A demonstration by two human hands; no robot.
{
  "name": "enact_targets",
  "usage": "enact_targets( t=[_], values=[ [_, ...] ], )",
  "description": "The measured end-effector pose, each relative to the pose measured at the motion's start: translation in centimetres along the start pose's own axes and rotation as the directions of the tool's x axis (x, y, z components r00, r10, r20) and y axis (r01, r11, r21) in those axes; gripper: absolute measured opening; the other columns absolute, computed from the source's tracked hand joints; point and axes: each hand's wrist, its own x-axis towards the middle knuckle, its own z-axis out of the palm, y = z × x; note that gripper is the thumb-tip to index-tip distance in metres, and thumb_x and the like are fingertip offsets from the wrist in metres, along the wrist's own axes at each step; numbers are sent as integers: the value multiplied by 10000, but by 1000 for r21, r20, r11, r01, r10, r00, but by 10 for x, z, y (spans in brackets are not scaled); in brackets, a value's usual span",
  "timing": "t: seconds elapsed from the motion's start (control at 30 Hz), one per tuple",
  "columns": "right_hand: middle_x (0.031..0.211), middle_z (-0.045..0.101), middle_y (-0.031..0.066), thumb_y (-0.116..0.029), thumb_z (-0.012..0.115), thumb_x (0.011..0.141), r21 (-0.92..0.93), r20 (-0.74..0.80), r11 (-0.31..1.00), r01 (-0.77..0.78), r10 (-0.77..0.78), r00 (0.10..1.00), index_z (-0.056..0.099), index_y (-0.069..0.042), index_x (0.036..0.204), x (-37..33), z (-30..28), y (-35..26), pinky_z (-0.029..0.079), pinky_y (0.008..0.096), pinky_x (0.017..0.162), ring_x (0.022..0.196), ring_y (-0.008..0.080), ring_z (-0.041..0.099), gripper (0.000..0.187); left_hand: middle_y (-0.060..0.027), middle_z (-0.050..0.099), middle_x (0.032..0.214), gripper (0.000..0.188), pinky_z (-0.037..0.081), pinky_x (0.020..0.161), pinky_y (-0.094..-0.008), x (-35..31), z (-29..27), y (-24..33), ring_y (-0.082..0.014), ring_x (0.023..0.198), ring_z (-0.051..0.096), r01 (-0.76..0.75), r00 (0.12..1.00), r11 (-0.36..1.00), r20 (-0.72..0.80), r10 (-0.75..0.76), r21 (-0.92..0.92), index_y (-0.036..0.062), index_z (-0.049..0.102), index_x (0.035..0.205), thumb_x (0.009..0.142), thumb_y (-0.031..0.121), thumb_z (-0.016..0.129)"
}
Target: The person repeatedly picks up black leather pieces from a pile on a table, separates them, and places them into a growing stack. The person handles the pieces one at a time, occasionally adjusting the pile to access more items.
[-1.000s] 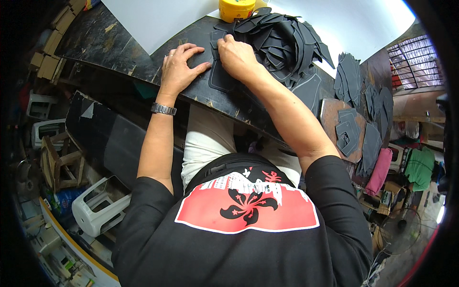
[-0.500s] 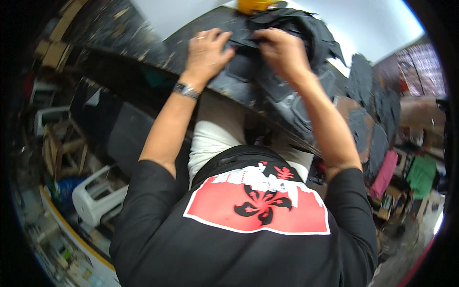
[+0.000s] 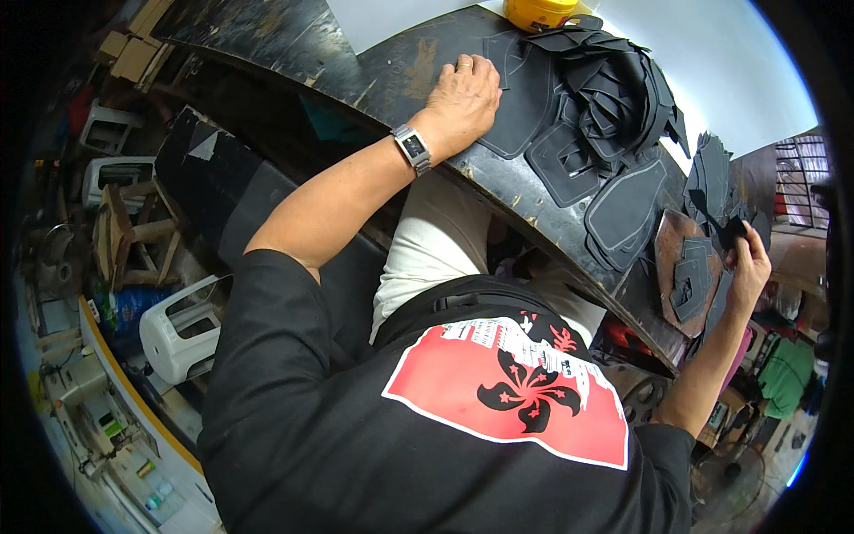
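My left hand point(image 3: 461, 105), wearing a wristwatch, presses with bent fingers on the left edge of a flat black cut piece point(image 3: 520, 102) on the dark table. Its fingertips are partly hidden. Out to the far right, my right hand point(image 3: 752, 262) pinches a small thin black piece point(image 3: 731, 233); its exact kind is unclear. Between my hands lies a heap of curled black cut pieces point(image 3: 614, 98). Flatter pieces with pale outlines point(image 3: 627, 209) overlap at the table's near edge, below the heap.
A yellow tub point(image 3: 540, 12) stands behind the heap beside a white sheet point(image 3: 747, 71). On the right, a brown board point(image 3: 669, 267) bears more black pieces. White plastic stools point(image 3: 184, 329) and a wooden frame point(image 3: 133, 236) stand at left below the dark table point(image 3: 258, 40).
My right hand has left the heap and swung far right, where it now holds a small black piece. My left hand has drawn its fingers in on the flat piece. The view has shifted.
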Motion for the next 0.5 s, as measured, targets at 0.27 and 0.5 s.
enact_targets(
  t=[0.27, 0.5],
  values=[
    [748, 612, -30, -26, 590, 954, -139, 164, 980, -140, 162, 973, 737, -1, 1098, -41, 32, 42, 406, 192, 488, 548, 29, 511, 208, -140, 579, 1062, 360, 516, 826, -381, 2, -3, 2, -277, 1031, 586, -6, 1000, 1000, 10, 6, 27, -34, 572, 1189, 996, 269, 555],
    [796, 622, 6, -74, 633, 937, -56, 52, 980, -192, 195, 979, 702, 26, 1176, -35, 20, 34, 419, 220, 521, 579, 67, 540, 268, -146, 596, 1050, 349, 522, 830, -421, 6, -10, 0, -322, 1009, 594, 64, 991, 988, 124, -46, -143, -18, 574, 1186, 951, 240, 598]
  ],
)
